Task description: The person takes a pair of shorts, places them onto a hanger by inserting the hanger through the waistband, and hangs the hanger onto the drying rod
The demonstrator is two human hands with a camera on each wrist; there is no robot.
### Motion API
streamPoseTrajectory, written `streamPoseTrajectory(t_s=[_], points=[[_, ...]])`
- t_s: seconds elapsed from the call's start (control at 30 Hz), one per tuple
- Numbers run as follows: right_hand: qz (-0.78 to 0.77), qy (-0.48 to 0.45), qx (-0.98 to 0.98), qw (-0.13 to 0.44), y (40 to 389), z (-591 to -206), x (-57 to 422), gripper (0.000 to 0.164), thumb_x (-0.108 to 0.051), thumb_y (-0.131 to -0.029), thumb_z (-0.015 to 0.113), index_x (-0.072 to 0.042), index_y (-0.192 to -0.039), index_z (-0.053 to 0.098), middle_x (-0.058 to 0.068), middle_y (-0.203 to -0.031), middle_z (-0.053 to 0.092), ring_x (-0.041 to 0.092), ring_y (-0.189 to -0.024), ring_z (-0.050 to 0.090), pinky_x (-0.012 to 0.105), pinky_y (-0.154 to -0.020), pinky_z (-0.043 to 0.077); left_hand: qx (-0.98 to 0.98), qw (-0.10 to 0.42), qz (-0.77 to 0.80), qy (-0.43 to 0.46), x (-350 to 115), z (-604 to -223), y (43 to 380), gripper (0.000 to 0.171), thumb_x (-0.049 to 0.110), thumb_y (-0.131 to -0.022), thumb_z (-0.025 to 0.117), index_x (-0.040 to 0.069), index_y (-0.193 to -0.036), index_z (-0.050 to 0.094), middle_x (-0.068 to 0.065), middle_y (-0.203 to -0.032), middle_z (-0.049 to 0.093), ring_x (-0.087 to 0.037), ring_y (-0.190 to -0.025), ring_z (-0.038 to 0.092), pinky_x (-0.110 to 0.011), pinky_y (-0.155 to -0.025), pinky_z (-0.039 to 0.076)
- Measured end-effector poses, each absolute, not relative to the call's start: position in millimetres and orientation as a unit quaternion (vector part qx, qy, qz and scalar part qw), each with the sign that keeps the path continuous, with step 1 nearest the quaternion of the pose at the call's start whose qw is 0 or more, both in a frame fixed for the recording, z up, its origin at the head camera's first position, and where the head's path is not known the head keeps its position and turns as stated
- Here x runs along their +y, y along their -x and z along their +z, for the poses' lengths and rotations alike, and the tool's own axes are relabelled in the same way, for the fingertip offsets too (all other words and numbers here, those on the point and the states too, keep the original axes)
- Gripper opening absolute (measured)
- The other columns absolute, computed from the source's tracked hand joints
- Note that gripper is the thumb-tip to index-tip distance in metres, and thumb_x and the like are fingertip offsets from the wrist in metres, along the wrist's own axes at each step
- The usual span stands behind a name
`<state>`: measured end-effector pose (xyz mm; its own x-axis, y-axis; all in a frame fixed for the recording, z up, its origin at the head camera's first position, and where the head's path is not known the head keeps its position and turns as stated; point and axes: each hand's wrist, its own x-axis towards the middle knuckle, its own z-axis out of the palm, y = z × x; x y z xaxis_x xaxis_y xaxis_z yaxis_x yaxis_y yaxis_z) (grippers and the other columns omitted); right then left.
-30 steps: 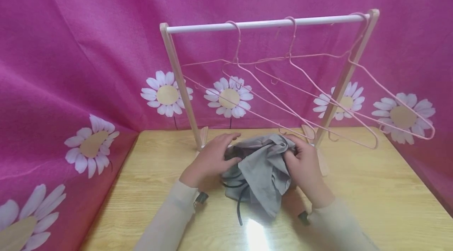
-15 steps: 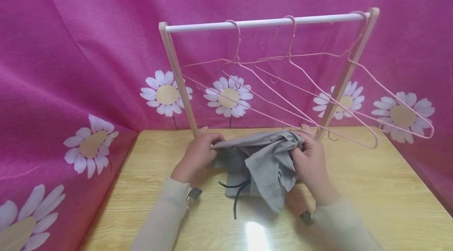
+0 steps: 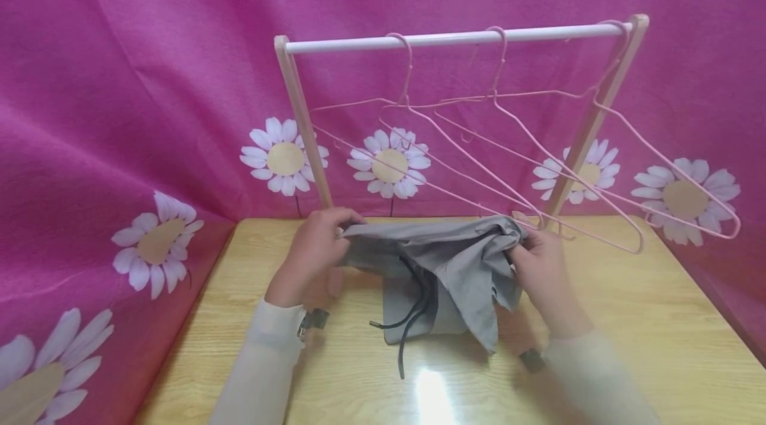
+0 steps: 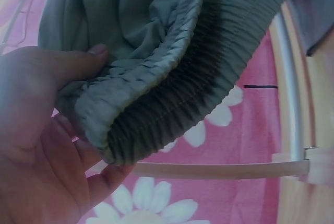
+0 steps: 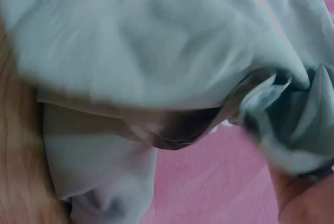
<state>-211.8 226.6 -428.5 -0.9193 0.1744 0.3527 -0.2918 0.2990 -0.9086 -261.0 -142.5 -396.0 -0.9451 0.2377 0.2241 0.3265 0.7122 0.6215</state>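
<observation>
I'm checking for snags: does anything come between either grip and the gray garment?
Nothing visible does: the left grip pinches the gathered edge directly, and the right grip holds the bunched other side of the gray garment. One pink hanger ends close by the right grip; whether they touch is unclear.

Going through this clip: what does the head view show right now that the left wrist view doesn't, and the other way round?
Only the head view shows the right hand, also gripping the cloth, the dark cords hanging from it, and the hanger hooks over the white top rail.

Only the left wrist view shows, close up, the tightly gathered band and its ruched inner side.

Both show the left hand holding the grey garment, a wooden post and the pink daisy-print backdrop.
</observation>
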Motion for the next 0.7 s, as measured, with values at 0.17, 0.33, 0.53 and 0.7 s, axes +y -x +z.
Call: streamPoseTrajectory(t_s=[0.17,0.33,0.53,0.7], points=[[0.573,-0.010,-0.807,0.146,216,-432,245,0.037,-0.008,-0.105,0.065,0.005,-0.139,0.069,-0.038,-0.109,0.069,0.008,-0.138,0.060,0.026,-0.127,0.034,-0.915,0.102,-0.350,0.174,-147,-391,257,0.030,-0.001,-0.096,0.075,0.020,-0.117,0.082,0.000,-0.116,0.079,-0.025,-0.098,0.070,-0.045,-0.086,0.064],[0.580,-0.032,-0.804,0.131,227,-445,263,0.030,-0.010,-0.105,0.068,-0.004,-0.133,0.076,-0.036,-0.118,0.070,0.023,-0.162,0.036,0.037,-0.138,0.008,-0.904,0.129,-0.362,0.185,-149,-393,258,0.023,0.003,-0.095,0.080,0.018,-0.113,0.085,0.000,-0.113,0.081,-0.022,-0.097,0.072,-0.046,-0.089,0.065],[0.528,-0.039,-0.839,0.126,231,-455,268,0.023,-0.011,-0.105,0.069,0.008,-0.112,0.078,-0.006,-0.123,0.079,0.006,-0.119,0.069,0.021,-0.102,0.054,-0.902,0.132,-0.358,0.205,-149,-396,260,0.024,0.003,-0.093,0.083,0.016,-0.113,0.086,0.001,-0.111,0.081,-0.021,-0.099,0.074,-0.045,-0.091,0.065],[0.481,-0.100,-0.862,0.123,237,-465,277,0.010,-0.002,-0.099,0.070,0.002,-0.095,0.079,-0.010,-0.080,0.074,0.000,-0.072,0.058,0.020,-0.068,0.052,-0.901,0.124,-0.360,0.209,-144,-398,261,0.023,0.003,-0.094,0.083,0.015,-0.114,0.086,0.000,-0.110,0.081,-0.021,-0.096,0.074,-0.044,-0.089,0.066]])
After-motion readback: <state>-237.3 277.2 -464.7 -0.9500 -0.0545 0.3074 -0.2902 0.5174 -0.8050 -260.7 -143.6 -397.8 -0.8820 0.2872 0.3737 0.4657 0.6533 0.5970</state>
